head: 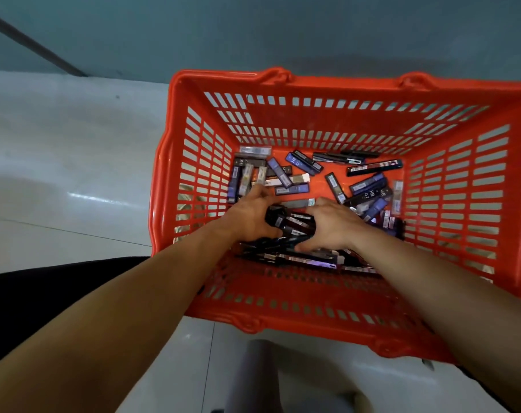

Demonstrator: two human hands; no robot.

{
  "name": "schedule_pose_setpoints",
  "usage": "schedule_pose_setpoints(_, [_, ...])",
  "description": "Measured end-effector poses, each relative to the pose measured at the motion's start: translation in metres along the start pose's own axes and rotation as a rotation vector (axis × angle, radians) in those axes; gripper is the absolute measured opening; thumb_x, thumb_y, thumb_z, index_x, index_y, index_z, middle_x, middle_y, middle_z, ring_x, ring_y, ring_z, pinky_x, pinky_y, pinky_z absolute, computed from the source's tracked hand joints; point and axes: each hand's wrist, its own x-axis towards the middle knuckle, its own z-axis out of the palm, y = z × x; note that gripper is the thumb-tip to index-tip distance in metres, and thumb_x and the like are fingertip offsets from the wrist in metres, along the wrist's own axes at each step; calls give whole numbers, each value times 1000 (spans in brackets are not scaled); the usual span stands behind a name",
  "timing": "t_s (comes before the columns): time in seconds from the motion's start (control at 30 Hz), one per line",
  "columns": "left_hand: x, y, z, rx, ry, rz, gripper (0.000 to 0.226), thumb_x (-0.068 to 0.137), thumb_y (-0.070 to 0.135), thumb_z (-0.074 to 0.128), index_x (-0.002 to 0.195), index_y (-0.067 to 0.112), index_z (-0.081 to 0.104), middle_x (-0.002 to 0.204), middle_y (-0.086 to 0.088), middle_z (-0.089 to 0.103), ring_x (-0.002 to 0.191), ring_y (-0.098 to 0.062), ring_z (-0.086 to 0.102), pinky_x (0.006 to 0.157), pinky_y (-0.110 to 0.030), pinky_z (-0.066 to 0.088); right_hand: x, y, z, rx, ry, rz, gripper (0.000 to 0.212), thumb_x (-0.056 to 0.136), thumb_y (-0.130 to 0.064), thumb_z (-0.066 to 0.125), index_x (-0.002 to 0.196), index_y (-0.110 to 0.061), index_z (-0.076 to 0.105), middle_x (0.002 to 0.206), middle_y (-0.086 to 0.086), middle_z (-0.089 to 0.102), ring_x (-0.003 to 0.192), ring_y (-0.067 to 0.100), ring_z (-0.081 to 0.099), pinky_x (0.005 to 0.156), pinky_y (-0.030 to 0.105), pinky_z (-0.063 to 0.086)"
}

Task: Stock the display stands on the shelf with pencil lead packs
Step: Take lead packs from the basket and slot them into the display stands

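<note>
Currently, the work is at the pick-up stage. No shelf or display stand is in view, so the quantity already stocked cannot be determined.

1. Far left: a pale tiled floor (59, 174). The red basket (342, 84) stands on it.
2. Left part of the basket bottom: a cluster of loose packs (278, 171) lies flat, overlapping and unsorted.
3. Left hand (250, 216): inside the basket. The thumb and fingers curl round the left end of a dark bundle of packs (292, 225).
4. Right hand (333, 225): closes on the same bundle from the opposite side, fingers curled over the top and thumb at the near edge. The bundle is pressed between the two hands, low in the basket and above other packs.
5. Right part of the basket bottom: scattered packs (369, 186) lie at mixed angles, some against the right wall.

Assessment: one handful is gathered but not lifted out. Many packs remain on all sides of the hands. Judged from this stock, several more handfuls must be carried to the stands before the basket is empty.
</note>
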Motion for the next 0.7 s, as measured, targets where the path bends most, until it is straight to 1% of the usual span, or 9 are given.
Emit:
schedule_pose_setpoints(0.1, [1, 1, -6, -32, -51, 4, 95, 72, 38, 89, 152, 25, 40, 150, 0, 29, 139, -23, 36, 113, -34, 38, -2, -2, 0, -4, -7, -35, 98, 59, -76, 77, 141, -30, 49, 132, -1, 60, 119, 22, 55, 96, 37, 50])
schedule_pose_setpoints(0.2, [0, 5, -7, 31, -113, 36, 109, 65, 37, 94, 155, 26, 33, 155, 0, 28, 141, -25, 33, 115, -41, 38, -2, -9, -1, 14, -40, -28, 114, 52, -81, 75, 150, -41, 33, 147, -2, 50, 132, 23, 48, 103, 39, 45])
schedule_pose_setpoints(0.23, [0, 5, -7, 46, -118, 44, 112, 64, 37, 94, 155, 26, 31, 155, 0, 27, 141, -25, 33, 115, -42, 39, -1, -12, -1, 8, -44, -16, 117, 50, -84, 73, 150, -41, 32, 149, -1, 49, 134, 23, 46, 105, 39, 44])
schedule_pose_setpoints(0.33, [1, 2, -3, 69, -94, 35, 112, 64, 35, 94, 156, 24, 31, 156, 2, 28, 141, -25, 34, 114, -41, 39, 2, -16, -1, 17, -35, 15, 116, 48, -83, 74, 148, -35, 40, 143, 0, 54, 131, 24, 48, 102, 40, 45])
schedule_pose_setpoints(0.4, [2, 0, -1, 91, -66, 24, 110, 65, 39, 93, 155, 25, 33, 157, 3, 29, 143, -24, 33, 116, -41, 37, 2, -16, -4, 52, -35, 1, 112, 51, -77, 80, 148, -39, 40, 140, -3, 57, 127, 24, 52, 98, 37, 48])
schedule_pose_setpoints(0.47, [3, -4, 1, 104, -28, 13, 108, 65, 46, 91, 155, 28, 34, 158, 3, 31, 144, -25, 32, 117, -44, 35, 2, -14, -6, 92, -55, -25, 102, 55, -68, 85, 144, -40, 44, 132, -4, 62, 120, 23, 57, 90, 33, 49])
schedule_pose_setpoints(0.57, [6, -5, -1, 123, 7, -25, 98, 69, 50, 88, 152, 29, 40, 153, 2, 38, 142, -26, 34, 115, -47, 37, 0, -12, -7, 144, -51, -46, 94, 58, -60, 89, 140, -36, 50, 129, -5, 63, 118, 23, 58, 92, 34, 50])
schedule_pose_setpoints(0.6, [7, -3, -3, 124, 10, -28, 95, 69, 49, 88, 150, 30, 42, 152, 2, 39, 141, -27, 35, 114, -47, 38, 1, -12, -6, 149, -52, -44, 91, 58, -60, 89, 137, -35, 52, 126, -5, 64, 116, 23, 58, 91, 34, 50])
schedule_pose_setpoints(0.7, [7, 1, -4, 141, 14, -24, 89, 72, 48, 87, 149, 32, 44, 151, 3, 41, 139, -26, 37, 112, -44, 39, 3, -11, -3, 202, -79, -21, 67, 59, -57, 90, 114, -32, 60, 104, -10, 66, 99, 19, 63, 74, 30, 49])
